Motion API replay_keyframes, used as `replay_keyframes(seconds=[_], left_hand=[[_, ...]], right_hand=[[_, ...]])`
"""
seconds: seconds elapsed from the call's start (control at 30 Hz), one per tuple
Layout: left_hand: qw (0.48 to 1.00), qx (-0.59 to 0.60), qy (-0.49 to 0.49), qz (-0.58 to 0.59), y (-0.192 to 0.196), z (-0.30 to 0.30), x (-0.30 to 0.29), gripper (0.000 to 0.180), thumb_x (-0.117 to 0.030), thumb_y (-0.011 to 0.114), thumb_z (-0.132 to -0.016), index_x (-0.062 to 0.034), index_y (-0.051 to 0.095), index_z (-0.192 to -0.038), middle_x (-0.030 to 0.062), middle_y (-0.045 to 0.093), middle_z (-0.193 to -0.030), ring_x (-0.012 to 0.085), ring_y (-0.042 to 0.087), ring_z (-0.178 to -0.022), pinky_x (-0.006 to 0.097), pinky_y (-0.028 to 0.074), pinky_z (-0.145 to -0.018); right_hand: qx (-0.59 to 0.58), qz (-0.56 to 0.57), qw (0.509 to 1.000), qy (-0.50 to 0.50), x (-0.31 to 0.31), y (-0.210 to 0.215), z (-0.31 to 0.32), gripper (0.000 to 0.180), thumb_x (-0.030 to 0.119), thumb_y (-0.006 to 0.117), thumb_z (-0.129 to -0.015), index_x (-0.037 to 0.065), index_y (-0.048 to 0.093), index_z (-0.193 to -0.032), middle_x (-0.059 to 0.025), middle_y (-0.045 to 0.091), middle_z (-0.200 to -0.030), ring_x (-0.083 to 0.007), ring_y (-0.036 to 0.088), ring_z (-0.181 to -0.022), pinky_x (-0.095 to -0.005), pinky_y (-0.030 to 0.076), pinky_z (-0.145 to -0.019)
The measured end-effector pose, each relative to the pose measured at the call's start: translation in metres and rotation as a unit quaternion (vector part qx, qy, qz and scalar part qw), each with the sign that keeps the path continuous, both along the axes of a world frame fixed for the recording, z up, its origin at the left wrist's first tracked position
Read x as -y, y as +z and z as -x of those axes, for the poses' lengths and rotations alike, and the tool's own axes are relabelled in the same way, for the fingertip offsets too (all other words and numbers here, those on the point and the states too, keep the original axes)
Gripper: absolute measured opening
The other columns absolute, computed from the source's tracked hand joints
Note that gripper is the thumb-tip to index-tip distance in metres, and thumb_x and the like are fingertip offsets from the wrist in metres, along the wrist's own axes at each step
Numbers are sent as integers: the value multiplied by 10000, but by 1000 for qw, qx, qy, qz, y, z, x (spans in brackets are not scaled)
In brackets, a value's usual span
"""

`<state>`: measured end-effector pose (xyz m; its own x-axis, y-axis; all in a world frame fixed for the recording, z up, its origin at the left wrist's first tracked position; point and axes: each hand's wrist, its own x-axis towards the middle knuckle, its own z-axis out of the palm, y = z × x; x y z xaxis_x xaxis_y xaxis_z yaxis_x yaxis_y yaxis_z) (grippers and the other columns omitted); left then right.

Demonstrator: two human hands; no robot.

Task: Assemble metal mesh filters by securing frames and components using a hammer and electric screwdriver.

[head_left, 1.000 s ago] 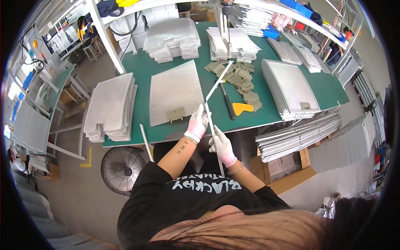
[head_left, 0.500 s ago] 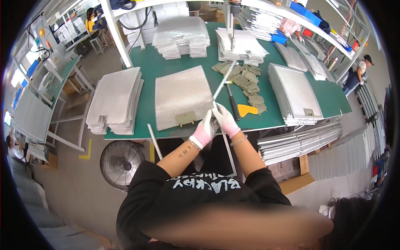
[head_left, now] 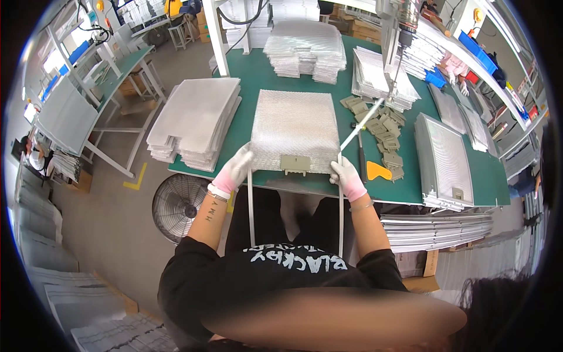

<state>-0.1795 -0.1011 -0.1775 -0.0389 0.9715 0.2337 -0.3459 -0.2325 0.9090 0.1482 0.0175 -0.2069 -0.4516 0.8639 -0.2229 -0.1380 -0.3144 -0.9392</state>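
A silvery mesh filter panel [head_left: 295,124] lies at the table's front edge, with a grey-green plastic clip [head_left: 295,163] on its near side. A thin metal frame strip [head_left: 362,127] slants away from the panel's near right corner, and thin lengths of strip hang down from both near corners. My left hand [head_left: 234,168], in a white and pink glove, closes at the near left corner around the strip there. My gloved right hand [head_left: 348,177] pinches the strip at the near right corner. Fingertip contact with the mesh is partly hidden.
Right of the panel lie loose grey-green clips [head_left: 387,132], a yellow scraper [head_left: 378,171] and a dark-handled hammer [head_left: 362,157]. Panel stacks stand left [head_left: 196,120], behind [head_left: 305,47] and right [head_left: 444,158]. A power driver [head_left: 407,26] hangs overhead. A floor fan [head_left: 176,208] stands below left.
My hands, close together at the panel's right corner before, are now apart at its two near corners. The panel sits straighter. The view has shifted, moving the scene rightward.
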Motion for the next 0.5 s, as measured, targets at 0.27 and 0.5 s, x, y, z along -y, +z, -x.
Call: replay_keyframes(seconds=[0.27,0.5], left_hand=[[988,-22,81,133,27,-32,13,615,48,607,-901,116,336,-1449,114,617,-1212,99,639,-941,250,561,-803],[986,-36,164,-21,35,-57,29,682,10,542,-927,57,221,-1527,70,540,-1082,79,510,-787,240,518,-785]], right_hand=[[-67,-21,997,-39,33,31,-33,151,100,532,-989,47,479,-1120,13,424,-785,-84,381,-572,-282,402,-554],[-90,-74,992,-38,47,54,-36,288,130,534,-997,25,464,-1255,13,464,-836,-77,376,-591,-271,406,-574]])
